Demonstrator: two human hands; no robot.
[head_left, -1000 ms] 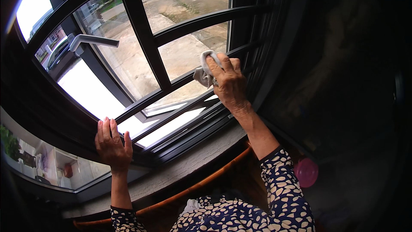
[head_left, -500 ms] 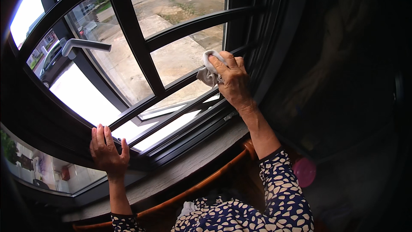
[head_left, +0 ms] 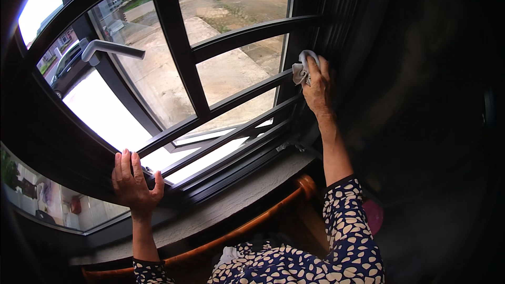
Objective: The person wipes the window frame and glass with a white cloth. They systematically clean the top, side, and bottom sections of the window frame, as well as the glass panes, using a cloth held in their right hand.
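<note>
A crumpled grey-white cloth [head_left: 302,70] is bunched in my right hand [head_left: 320,90], whose fingers wrap over it. The hand presses the cloth to the right end of a dark horizontal bar [head_left: 247,92], where the bar meets the side of the window frame [head_left: 301,37]. My left hand [head_left: 135,183] lies against the dark frame at the lower left, fingers stretched upward and thumb apart, holding nothing. Part of the cloth is hidden behind the right fingers.
A grey handle [head_left: 113,48] sits on the opened window sash at the left. Below the bars runs a rough grey sill [head_left: 231,215], with a curved wooden rail [head_left: 247,227] in front. A pink round object [head_left: 374,216] shows beside my right sleeve. Outside lies bare ground; a dark car [head_left: 68,71] stands there.
My right hand has slid the cloth to the right along the bar, up to the side frame. The view has shifted slightly. My left hand stays in the same place on the frame.
</note>
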